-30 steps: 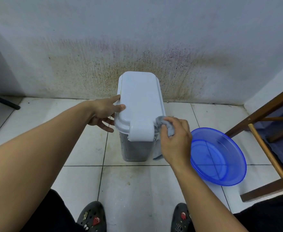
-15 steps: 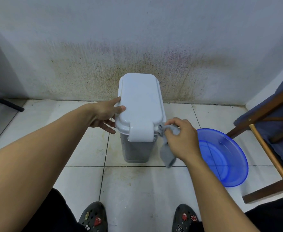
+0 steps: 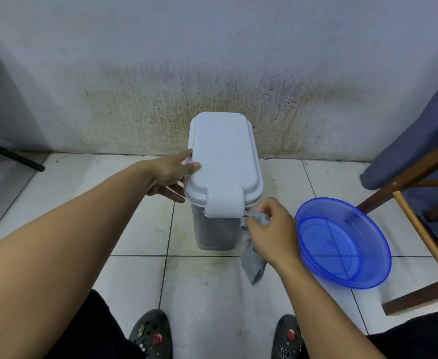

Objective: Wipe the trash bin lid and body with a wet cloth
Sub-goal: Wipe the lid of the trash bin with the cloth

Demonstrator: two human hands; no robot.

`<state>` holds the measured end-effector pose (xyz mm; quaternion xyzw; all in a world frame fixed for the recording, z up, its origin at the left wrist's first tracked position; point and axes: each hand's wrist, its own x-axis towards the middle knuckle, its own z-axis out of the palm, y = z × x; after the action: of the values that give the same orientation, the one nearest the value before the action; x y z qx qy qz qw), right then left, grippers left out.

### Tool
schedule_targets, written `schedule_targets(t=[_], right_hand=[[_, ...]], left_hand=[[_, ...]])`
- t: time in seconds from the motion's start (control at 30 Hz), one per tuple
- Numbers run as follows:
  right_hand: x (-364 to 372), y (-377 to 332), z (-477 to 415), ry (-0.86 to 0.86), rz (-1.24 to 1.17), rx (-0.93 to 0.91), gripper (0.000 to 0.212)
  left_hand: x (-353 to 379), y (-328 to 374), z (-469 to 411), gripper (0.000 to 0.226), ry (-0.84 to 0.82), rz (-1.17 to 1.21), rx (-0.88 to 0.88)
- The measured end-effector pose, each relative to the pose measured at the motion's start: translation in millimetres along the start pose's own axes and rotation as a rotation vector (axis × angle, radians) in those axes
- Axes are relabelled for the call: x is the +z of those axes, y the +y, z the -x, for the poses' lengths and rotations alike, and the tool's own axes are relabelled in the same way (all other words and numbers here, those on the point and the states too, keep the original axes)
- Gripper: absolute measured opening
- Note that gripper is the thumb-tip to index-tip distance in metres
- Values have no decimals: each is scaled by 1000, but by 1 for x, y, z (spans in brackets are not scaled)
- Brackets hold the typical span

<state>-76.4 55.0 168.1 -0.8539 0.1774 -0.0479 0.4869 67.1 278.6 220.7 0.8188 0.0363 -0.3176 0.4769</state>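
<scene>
A small grey trash bin (image 3: 214, 233) with a pale closed lid (image 3: 224, 154) stands on the tiled floor against a stained wall. My left hand (image 3: 172, 174) grips the lid's left edge, thumb on top and fingers under the rim. My right hand (image 3: 273, 231) holds a grey wet cloth (image 3: 253, 263) bunched against the bin's front right corner, just below the lid's front flap (image 3: 224, 206). The loose end of the cloth hangs down beside the bin.
A blue plastic basin (image 3: 342, 242) sits on the floor right of the bin, close to my right hand. A wooden chair frame (image 3: 419, 229) with blue fabric stands at the far right. A black bar (image 3: 11, 156) crosses the left edge. My sandalled feet (image 3: 152, 332) are at the bottom.
My right hand has slid the cloth down from the lid's front right rim to the body just below it, and more cloth now hangs loose. My left hand has kept its hold.
</scene>
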Motion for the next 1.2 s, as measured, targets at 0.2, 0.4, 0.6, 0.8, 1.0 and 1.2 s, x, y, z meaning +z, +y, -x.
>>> schedule_targets(t=[0.2, 0.4, 0.6, 0.8, 1.0, 1.2], right_hand=[[26, -20, 28, 368, -127, -81, 25], [84, -32, 59, 175, -207, -251, 22], [57, -13, 37, 441, -285, -52, 33], [25, -2, 13, 532, -392, 158, 25], [1, 2, 1, 569, -460, 276, 21], [3, 1, 6, 497, -504, 307, 25]], left_hand=[[1, 3, 0, 57, 5, 4, -25], [4, 1, 3, 54, 15, 26, -10], [7, 0, 6, 58, 2, 78, -10], [35, 5, 9, 49, -62, 166, -17], [54, 4, 20, 63, -140, 203, -91], [33, 0, 5, 56, 143, 413, -78]])
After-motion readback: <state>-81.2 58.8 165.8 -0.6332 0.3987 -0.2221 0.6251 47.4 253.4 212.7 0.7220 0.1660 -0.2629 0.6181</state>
